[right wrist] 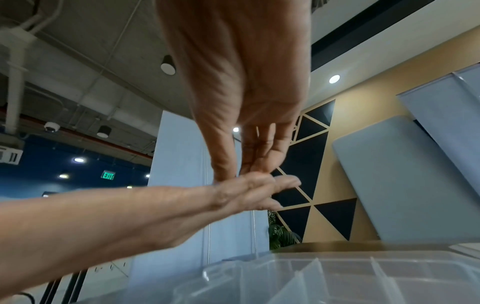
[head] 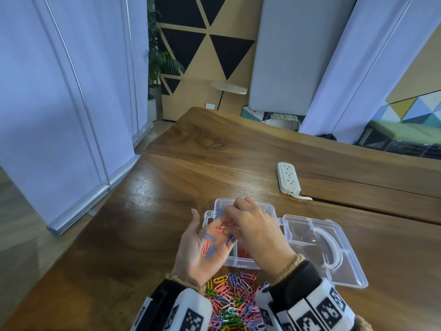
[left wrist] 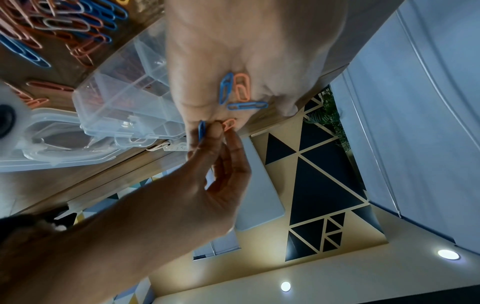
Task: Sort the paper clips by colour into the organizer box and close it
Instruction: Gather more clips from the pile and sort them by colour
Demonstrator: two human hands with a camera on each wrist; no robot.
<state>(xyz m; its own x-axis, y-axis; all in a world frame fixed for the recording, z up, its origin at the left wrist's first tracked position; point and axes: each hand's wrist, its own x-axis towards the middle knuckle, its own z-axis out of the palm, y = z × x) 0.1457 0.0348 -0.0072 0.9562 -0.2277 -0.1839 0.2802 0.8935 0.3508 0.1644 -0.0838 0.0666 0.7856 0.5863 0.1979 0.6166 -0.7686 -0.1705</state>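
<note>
My left hand (head: 210, 226) is held palm up over the left side of the clear organizer box (head: 241, 260). Loose blue clips (left wrist: 246, 106) and a pink one (left wrist: 241, 87) lie on that palm. My right hand (head: 226, 227) reaches across from the right, and its thumb and finger pinch a pink paper clip (head: 221, 228) at the left hand's fingers. A blue clip (left wrist: 202, 128) sits beside that pinch. The box's lid (head: 322, 247) lies open to the right. Red clips (head: 243, 253) fill a near compartment. The mixed-colour pile (head: 233, 302) lies on the table between my wrists.
A white power strip (head: 287, 177) lies on the wooden table (head: 167, 211) behind the box to the right. A seam runs across the tabletop behind it. Pale fabric partitions stand to the left and at the back right.
</note>
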